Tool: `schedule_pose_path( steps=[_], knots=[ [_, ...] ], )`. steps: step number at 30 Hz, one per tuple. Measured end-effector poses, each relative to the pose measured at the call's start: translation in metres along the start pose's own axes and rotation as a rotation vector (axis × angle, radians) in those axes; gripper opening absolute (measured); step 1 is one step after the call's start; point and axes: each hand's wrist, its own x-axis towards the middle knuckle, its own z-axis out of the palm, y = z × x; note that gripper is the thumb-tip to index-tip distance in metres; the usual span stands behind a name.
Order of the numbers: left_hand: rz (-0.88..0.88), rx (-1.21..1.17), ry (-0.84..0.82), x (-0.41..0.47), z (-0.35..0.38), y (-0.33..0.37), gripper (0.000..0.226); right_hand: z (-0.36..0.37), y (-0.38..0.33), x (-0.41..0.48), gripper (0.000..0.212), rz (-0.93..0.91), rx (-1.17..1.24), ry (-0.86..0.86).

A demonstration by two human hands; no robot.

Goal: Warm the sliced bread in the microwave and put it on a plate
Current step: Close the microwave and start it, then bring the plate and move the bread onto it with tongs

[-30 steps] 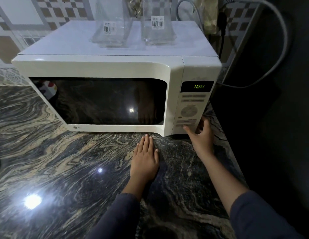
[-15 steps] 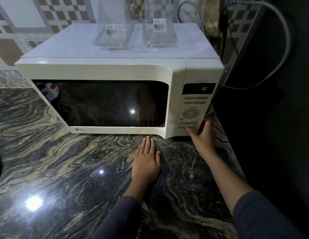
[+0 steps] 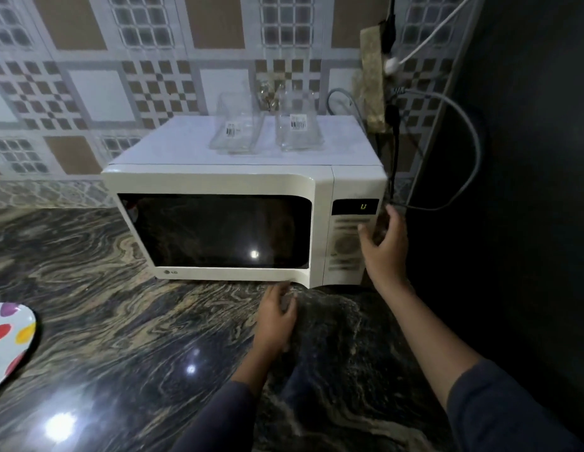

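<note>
Marbled desk [image 3: 121,321]; LG microwave [image 3: 219,184] closed.
Right hand [image 3: 387,246] spread by keypad [image 3: 346,256], contact unclear; left hand [image 3: 277,321] relaxed on desk.

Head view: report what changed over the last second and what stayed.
The right hand rose from the white microwave's bottom buttons to its upper panel, fingers spread. The green display dropped from 100 to 0. The left hand stays at the dark marbled countertop; door shut, two clear glass containers on top.
</note>
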Motion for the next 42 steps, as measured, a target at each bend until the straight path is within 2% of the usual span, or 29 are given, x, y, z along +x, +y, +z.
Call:
schedule_pose_path(
  steps=[3,6,10,17,23,31,42],
  knots=[
    [0.076,-0.105,0.029,0.014,-0.001,0.042,0.03,-0.012,-0.034,0.018,0.047,-0.319,-0.037,0.138],
    [0.088,-0.164,-0.001,0.03,0.0,0.08,0.032,-0.014,-0.056,0.036,0.031,-0.446,-0.116,0.044],
    [0.09,-0.113,0.051,0.043,-0.001,0.099,0.025,-0.013,-0.073,0.042,0.034,-0.374,-0.255,-0.171],
    [0.015,-0.224,0.013,0.047,-0.006,0.116,0.02,-0.008,-0.083,0.038,0.036,-0.294,-0.282,-0.09],
    [-0.033,-0.186,-0.022,0.055,-0.009,0.114,0.023,-0.005,-0.083,0.039,0.032,-0.283,-0.303,-0.051],
    [0.049,-0.167,0.062,0.048,-0.006,0.115,0.025,-0.003,-0.083,0.039,0.031,-0.282,-0.351,-0.02],
    [0.067,-0.179,0.042,0.051,-0.008,0.112,0.023,-0.003,-0.087,0.039,0.036,-0.234,-0.368,-0.034]
  ],
)
